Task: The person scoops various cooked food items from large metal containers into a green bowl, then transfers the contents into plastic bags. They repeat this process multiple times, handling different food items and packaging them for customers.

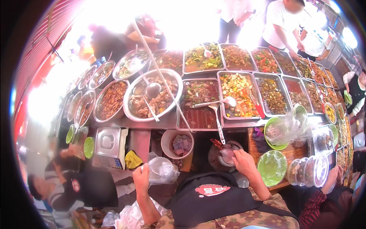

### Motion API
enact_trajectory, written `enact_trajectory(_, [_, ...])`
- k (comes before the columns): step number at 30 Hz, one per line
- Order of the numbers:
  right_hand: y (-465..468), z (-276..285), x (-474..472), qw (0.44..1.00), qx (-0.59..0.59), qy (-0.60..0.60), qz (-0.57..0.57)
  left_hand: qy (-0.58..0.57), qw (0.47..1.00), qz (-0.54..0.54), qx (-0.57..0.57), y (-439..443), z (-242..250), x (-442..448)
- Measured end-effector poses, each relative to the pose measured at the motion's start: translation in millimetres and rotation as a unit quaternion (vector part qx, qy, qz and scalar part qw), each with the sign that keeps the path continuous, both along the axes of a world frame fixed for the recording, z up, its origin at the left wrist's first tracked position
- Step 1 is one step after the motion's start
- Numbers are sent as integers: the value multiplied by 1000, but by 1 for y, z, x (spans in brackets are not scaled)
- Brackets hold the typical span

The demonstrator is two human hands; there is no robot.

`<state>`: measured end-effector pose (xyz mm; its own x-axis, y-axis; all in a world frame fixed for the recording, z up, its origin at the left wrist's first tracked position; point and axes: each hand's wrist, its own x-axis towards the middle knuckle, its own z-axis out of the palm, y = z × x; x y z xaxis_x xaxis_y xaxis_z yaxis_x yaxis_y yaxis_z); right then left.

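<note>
My left hand [141, 175] is closed at the edge of a clear plastic bag [163, 171], which bulges out to its right. My right hand [244, 163] reaches over a round container [214, 156] under the counter edge, its fingers at some pale plastic [228, 157]; whether they grip it is unclear. Between my hands stands a white bucket [165, 144] with banknotes [181, 145] inside. A white-bowled ladle [213, 102] and another long-handled utensil [219, 126] lie across a tray of brown sauce [197, 118] in front of me.
Rows of metal food trays [238, 116] and large bowls [177, 98] fill the counter. At left are a weighing scale [110, 147], a yellow cloth [133, 159] and a co-worker [83, 186]. Green bowls [272, 168] and stacked clear lidded containers [310, 171] are at right, beside another person's hands [334, 176].
</note>
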<state>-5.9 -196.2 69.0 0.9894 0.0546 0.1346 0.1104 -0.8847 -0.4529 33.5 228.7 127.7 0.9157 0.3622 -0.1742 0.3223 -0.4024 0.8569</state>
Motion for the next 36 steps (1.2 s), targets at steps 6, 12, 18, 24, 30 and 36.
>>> enact_trajectory(6, [11,27,48,997,14,-65,-24,33,998,7,-62,18,-32,20])
enact_trajectory(12, [39,44,76,992,36,-109,-56,70,989,-68,-113,29,-59,50])
enact_trajectory(18, [53,46,96,985,64,-125,-102,157,967,-134,-152,22,-67,57])
enact_trajectory(24, [9,46,141,965,120,-183,-145,154,964,-132,-174,3,-54,51])
enact_trajectory(30, [-57,40,239,929,241,-200,-198,151,967,-79,-192,-27,-33,29])
enact_trajectory(36, [-120,45,361,930,142,-196,-276,145,968,7,-205,-36,-22,9])
